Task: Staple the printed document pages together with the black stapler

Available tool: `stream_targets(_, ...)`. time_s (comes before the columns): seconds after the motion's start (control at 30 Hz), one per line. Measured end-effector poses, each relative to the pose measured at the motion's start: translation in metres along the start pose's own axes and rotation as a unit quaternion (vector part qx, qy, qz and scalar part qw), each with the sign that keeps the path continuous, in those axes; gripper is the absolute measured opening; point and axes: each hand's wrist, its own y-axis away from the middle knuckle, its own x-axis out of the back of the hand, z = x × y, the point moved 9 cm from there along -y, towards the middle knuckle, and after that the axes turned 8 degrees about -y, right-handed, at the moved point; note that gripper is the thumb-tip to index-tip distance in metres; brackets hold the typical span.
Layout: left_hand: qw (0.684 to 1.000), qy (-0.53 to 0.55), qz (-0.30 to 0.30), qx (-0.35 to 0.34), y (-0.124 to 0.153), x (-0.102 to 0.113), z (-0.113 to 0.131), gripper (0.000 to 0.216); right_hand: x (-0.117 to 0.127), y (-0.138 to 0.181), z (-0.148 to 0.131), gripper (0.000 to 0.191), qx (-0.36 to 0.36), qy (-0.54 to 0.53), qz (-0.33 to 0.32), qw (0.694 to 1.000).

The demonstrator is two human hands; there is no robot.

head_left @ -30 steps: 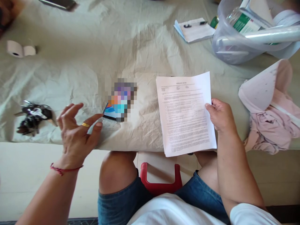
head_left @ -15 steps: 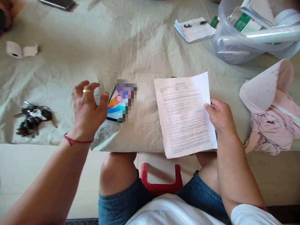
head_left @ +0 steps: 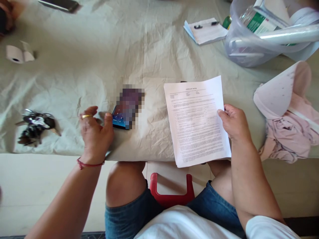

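Note:
Between the thumb and fingers of my right hand (head_left: 233, 121) is the right edge of a printed paper sheet (head_left: 196, 126), perhaps more than one sheet. The paper is tilted over the table's front edge, its lower end sticking out past it. My left hand (head_left: 97, 129) is just left of a smartphone (head_left: 122, 116), thumb apart from half-bent fingers, with nothing seen in it. The phone lies face up, its dark screen lit and partly pixelated. A bunch of keys (head_left: 37, 124) rests farther left of that hand.
A greenish cloth (head_left: 149, 53) covers the table. At the back right stand a filled clear plastic tub (head_left: 241, 53) and papers (head_left: 209, 33) with a pen on top. A pink cap-like cloth item (head_left: 286, 106) lies right; a paper roll (head_left: 16, 54) and another phone (head_left: 61, 4) lie left.
My left hand has moved down and slightly right, its fingers more bent. The phone's screen has turned from a bright coloured picture to a dark one. My right hand and the paper stay nearly still.

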Motion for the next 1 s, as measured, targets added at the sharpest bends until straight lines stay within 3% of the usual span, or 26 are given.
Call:
stream_targets(0.13, 0.992, 0.036, 0.048, -0.110, 0.013, 0.007, 0.014, 0.056, 0.001, 0.000, -0.001, 0.014, 0.005, 0.012, 0.000, 1.000)
stream_targets(0.33, 0.985, -0.001, 0.043, -0.165, 0.027, 0.004, 0.027, 0.049, 0.002, 0.001, -0.001, 0.014, 0.011, 0.012, 0.001, 1.000)
stream_targets(0.5, 0.988, -0.024, 0.009, -0.151, 0.028, -0.001, 0.032, 0.051, 0.002, 0.002, -0.003, 0.012, 0.007, 0.002, 0.006, 1.000)
stream_targets(1.0, 0.991, -0.016, 0.006, -0.133, 0.029, 0.000, 0.032, 0.051, 0.003, 0.002, -0.003, 0.014, 0.002, -0.009, 0.008, 1.000)
